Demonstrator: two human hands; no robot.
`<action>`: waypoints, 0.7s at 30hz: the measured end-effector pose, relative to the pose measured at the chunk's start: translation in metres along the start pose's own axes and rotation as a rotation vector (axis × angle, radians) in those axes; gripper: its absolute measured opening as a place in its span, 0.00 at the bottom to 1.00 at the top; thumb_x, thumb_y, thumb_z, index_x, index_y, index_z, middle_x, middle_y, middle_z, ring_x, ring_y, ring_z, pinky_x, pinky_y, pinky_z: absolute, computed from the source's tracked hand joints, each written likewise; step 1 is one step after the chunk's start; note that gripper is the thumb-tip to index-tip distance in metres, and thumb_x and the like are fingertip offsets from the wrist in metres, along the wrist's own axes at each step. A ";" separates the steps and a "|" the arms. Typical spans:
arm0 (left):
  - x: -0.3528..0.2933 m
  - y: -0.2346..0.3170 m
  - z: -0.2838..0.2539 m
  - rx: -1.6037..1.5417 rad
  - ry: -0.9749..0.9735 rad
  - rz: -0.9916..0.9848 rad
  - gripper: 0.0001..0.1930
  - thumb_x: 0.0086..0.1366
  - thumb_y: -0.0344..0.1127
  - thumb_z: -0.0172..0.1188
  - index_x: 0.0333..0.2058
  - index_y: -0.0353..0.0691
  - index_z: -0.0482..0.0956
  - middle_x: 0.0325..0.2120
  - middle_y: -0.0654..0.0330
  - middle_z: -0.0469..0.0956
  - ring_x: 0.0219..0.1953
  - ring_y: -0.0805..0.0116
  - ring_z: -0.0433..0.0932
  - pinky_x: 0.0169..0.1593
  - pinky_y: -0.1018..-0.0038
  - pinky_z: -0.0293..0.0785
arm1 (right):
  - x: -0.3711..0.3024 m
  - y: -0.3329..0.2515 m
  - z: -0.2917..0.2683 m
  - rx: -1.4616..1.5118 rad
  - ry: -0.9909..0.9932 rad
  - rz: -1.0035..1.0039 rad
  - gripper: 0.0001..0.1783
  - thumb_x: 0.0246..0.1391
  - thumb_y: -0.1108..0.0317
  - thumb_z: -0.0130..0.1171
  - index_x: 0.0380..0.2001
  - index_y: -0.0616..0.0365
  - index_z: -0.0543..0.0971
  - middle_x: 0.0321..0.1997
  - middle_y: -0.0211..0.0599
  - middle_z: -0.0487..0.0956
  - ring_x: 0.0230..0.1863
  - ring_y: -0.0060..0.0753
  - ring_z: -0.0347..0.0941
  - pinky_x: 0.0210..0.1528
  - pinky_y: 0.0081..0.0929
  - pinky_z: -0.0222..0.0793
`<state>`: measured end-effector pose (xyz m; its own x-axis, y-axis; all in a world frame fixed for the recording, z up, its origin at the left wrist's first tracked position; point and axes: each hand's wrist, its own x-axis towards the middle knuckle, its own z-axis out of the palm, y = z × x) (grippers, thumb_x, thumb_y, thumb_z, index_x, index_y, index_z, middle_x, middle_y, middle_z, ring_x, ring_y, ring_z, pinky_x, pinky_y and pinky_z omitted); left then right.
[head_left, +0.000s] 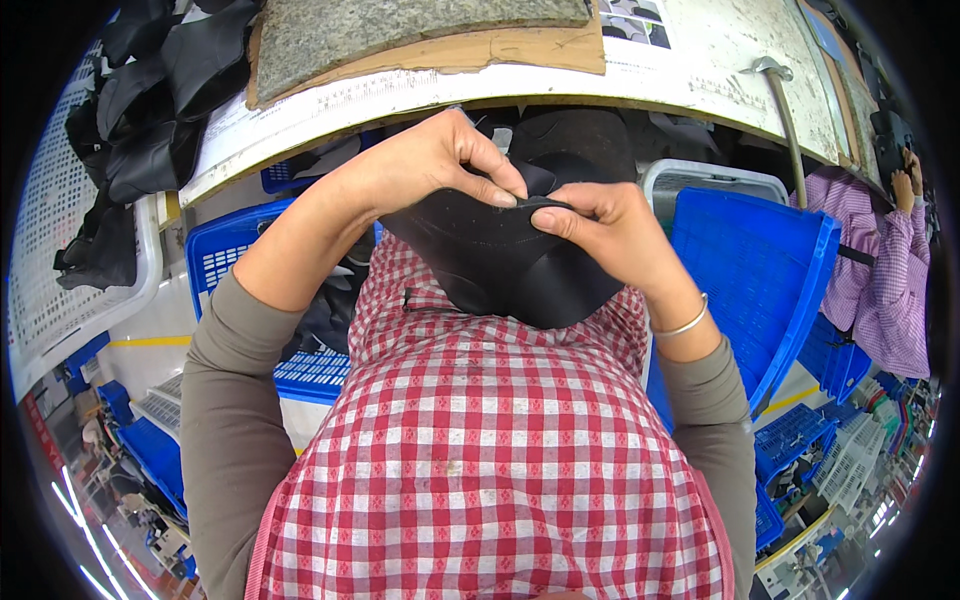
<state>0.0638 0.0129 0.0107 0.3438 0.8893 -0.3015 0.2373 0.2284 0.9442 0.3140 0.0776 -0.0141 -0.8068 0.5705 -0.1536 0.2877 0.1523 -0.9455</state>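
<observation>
A black shoe upper (500, 255) of smooth, leather-like material hangs over my lap, its wide curved part toward me. The thumb and forefinger of my left hand (440, 160) pinch its upper edge. Close beside it, my right hand (610, 225) pinches the same edge between thumb and bent fingers. The fingertips nearly meet at a small fold there. Part of the piece behind my fingers is hidden.
Ahead stands a worktable (690, 80) with a stone slab (420, 30) on cardboard and a hammer (785, 120). Black uppers (150, 90) are heaped at left. Blue crates (740, 290) flank me. Another person in a checked purple top (880, 260) works at far right.
</observation>
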 end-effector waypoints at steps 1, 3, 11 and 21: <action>0.000 0.001 0.000 0.007 -0.013 -0.001 0.11 0.59 0.27 0.72 0.41 0.36 0.90 0.33 0.59 0.88 0.37 0.73 0.84 0.49 0.76 0.77 | 0.004 -0.001 -0.003 0.060 -0.059 0.029 0.12 0.57 0.60 0.73 0.38 0.57 0.88 0.21 0.37 0.79 0.21 0.21 0.69 0.27 0.24 0.66; 0.001 0.003 0.000 0.029 -0.044 0.013 0.10 0.59 0.27 0.72 0.41 0.36 0.90 0.32 0.60 0.87 0.36 0.73 0.83 0.49 0.76 0.77 | 0.010 -0.003 -0.007 0.166 -0.136 -0.043 0.14 0.56 0.60 0.74 0.41 0.56 0.88 0.21 0.35 0.79 0.23 0.20 0.69 0.29 0.24 0.66; -0.006 -0.007 -0.019 0.005 -0.047 0.111 0.08 0.62 0.29 0.70 0.39 0.35 0.89 0.32 0.62 0.86 0.37 0.75 0.82 0.47 0.75 0.77 | 0.011 -0.007 0.001 -0.095 -0.030 -0.083 0.13 0.55 0.59 0.75 0.34 0.59 0.88 0.18 0.34 0.76 0.21 0.20 0.66 0.27 0.26 0.63; -0.019 -0.018 -0.026 -0.125 -0.036 0.101 0.13 0.64 0.31 0.70 0.46 0.32 0.86 0.39 0.62 0.86 0.41 0.76 0.83 0.50 0.77 0.79 | 0.016 -0.011 -0.007 0.307 -0.280 0.059 0.15 0.56 0.63 0.75 0.39 0.66 0.88 0.29 0.27 0.85 0.31 0.14 0.74 0.34 0.19 0.71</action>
<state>0.0289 0.0020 0.0033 0.3935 0.8958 -0.2067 0.0858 0.1881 0.9784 0.3016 0.0911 -0.0045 -0.9147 0.3235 -0.2422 0.2048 -0.1456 -0.9679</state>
